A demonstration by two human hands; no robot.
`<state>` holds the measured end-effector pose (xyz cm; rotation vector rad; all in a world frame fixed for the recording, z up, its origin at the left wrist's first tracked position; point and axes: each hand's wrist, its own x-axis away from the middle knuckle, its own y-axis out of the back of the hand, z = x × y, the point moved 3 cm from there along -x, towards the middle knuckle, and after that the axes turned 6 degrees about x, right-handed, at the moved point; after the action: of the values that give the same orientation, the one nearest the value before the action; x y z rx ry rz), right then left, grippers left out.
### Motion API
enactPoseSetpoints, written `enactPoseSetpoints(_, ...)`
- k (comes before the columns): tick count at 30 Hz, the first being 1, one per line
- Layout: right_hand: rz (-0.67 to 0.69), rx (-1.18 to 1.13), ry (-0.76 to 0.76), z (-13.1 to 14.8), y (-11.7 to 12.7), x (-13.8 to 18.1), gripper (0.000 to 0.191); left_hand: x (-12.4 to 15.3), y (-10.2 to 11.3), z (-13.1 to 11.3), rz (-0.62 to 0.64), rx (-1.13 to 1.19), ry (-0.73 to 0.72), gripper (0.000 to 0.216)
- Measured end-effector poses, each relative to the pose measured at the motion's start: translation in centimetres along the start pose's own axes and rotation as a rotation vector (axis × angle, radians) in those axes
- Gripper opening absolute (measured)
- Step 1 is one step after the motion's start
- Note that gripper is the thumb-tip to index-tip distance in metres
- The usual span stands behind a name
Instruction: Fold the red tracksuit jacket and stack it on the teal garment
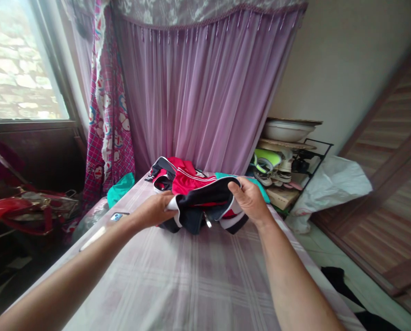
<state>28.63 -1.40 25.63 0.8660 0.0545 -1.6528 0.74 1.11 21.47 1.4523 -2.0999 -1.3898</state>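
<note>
A red, black and white zip-up jacket lies bunched near the far end of the cloth-covered table. My left hand is closed on its white-edged left side. On the opposite side, my right hand pinches the jacket's dark edge, thumb on top. Between the hands the dark fabric is stretched, and a pale zip pull or tag hangs at the front. A striped red and black part of the garment is heaped behind. Some fingers of both hands are hidden by the cloth.
A phone lies on the table's left edge. Teal cloth hangs there, and more teal fabric sits behind the jacket. At the right stands a shoe rack beside a white sack. A purple curtain closes off the back.
</note>
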Motion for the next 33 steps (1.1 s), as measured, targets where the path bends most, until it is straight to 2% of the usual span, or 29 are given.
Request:
enactPoseSetpoints(2, 0.223, -0.117, -0.059, -0.8, -1.7, 0.1, 0.054, -0.6, 0.3, 2.4, -0.133, 0.004, 0.064, 0.020)
enactPoseSetpoints(4, 0.442, -0.187, -0.122, -2.9, -4.1, 1.2, 0.059, -0.7, -0.2, 5.2, -0.159, 0.007, 0.142, 0.026)
enactPoseSetpoints(7, 0.710, -0.143, -0.194, -7.3, -6.8, 4.4, 0.048, 0.7, -2.2, 9.2, -0.079, 0.034, 0.247, 0.038)
enactPoseSetpoints(9, 0.811, -0.002, -0.265, -10.3, -7.3, 6.9, 0.028, 2.3, -3.5, 11.2, 0.040, 0.094, 0.256, 0.037)
enactPoseSetpoints(10, 0.814, 0.078, -0.278, -11.6, -7.2, 7.8, 0.021, 3.2, -4.1, 11.9, 0.107, 0.138, 0.246, 0.037)
enactPoseSetpoints(12, 0.748, 0.216, -0.242, -13.4, -6.4, 9.2, 0.015, 4.7, -4.6, 13.1, 0.209, 0.223, 0.235, 0.039)
enactPoseSetpoints(15, 0.573, 0.362, -0.154, -14.5, -5.1, 9.9, 0.015, 6.2, -4.6, 13.7, 0.308, 0.288, 0.259, 0.045)
enactPoseSetpoints(17, 0.446, 0.516, -0.219, -15.1, -4.6, 10.0, 0.036, 6.5, -4.2, 13.5, 0.372, 0.297, 0.283, 0.046)
enactPoseSetpoints(19, 0.354, 0.679, -0.370, -15.8, -4.4, 10.1, 0.068, 6.5, -3.7, 13.1, 0.402, 0.263, 0.279, 0.046)
enactPoseSetpoints(21, 0.356, 0.761, -0.508, -16.4, -4.6, 10.2, 0.085, 6.1, -3.1, 12.8, 0.375, 0.205, 0.257, 0.044)
enactPoseSetpoints(23, 0.408, 0.741, -0.573, -17.0, -4.8, 10.2, 0.074, 5.7, -2.6, 12.6, 0.335, 0.166, 0.241, 0.041)
enactPoseSetpoints(26, 0.439, 0.611, -0.570, -17.8, -4.5, 9.7, 0.034, 5.3, -2.1, 12.7, 0.306, 0.155, 0.231, 0.033)
enactPoseSetpoints(28, 0.388, 0.501, -0.562, -18.4, -3.3, 9.0, 0.028, 5.4, -1.7, 12.5, 0.289, 0.135, 0.231, 0.028)
enactPoseSetpoints(30, 0.193, 0.350, -0.593, -18.9, -1.1, 7.9, 0.028, 5.6, -1.3, 11.7, 0.278, 0.120, 0.226, 0.026)
enactPoseSetpoints(33, -0.357, 0.033, -0.707, -19.0, 3.5, 6.0, 0.024, 5.8, -1.2, 8.8, 0.325, 0.231, 0.150, 0.028)
